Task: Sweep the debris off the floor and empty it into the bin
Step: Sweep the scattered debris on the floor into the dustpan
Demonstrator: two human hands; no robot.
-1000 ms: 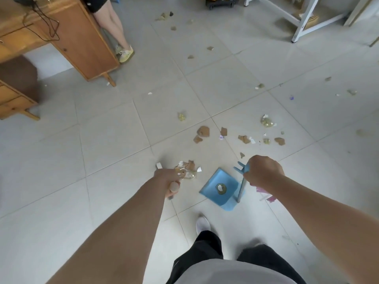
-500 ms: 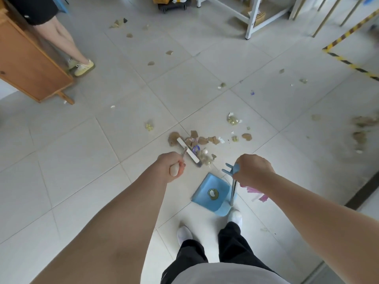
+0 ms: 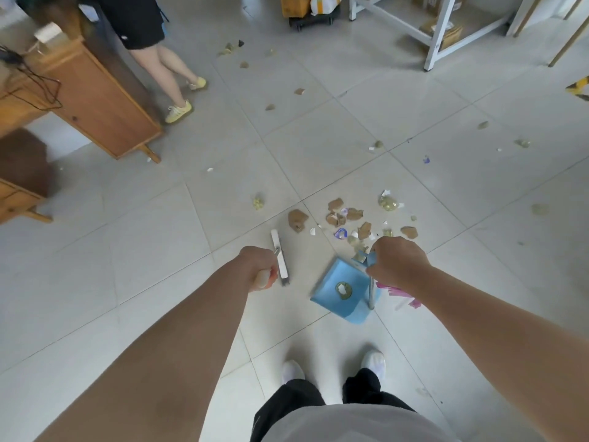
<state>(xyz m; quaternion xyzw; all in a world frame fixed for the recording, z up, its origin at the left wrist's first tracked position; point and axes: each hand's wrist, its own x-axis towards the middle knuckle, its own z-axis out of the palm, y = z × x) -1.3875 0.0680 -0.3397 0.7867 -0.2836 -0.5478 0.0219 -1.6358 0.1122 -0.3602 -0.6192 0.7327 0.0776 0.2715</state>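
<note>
The left hand [image 3: 259,266] grips the handle of a slim white broom [image 3: 279,256]; the right hand [image 3: 398,264] grips the upright handle of a blue plastic dustpan [image 3: 338,291] on the grey tiles [image 3: 159,250]. Just beyond lie torn brown scraps and crumpled wrappers [image 3: 347,218], likely light and easily scattered.

Furniture, storage and a bystander ring the far edge of the room.

A wooden desk [image 3: 95,100] stands at the upper left with black cables [image 3: 38,87] trailing over its top, and a lower wooden unit [image 3: 16,199] sits just beside it at the left edge. A second person's bare legs [image 3: 165,68] stand close against the desk's far side, in black clothing [image 3: 134,20] and yellow shoes [image 3: 179,110]. At the top centre a black cart [image 3: 314,19] carries a tan box [image 3: 291,4] and a white bag [image 3: 325,3]. To its right is a white metal rack [image 3: 436,43] with cardboard boxes [image 3: 449,36] on its low shelf. Yellow-and-black striped tape [image 3: 578,87] shows at the right edge.
</note>
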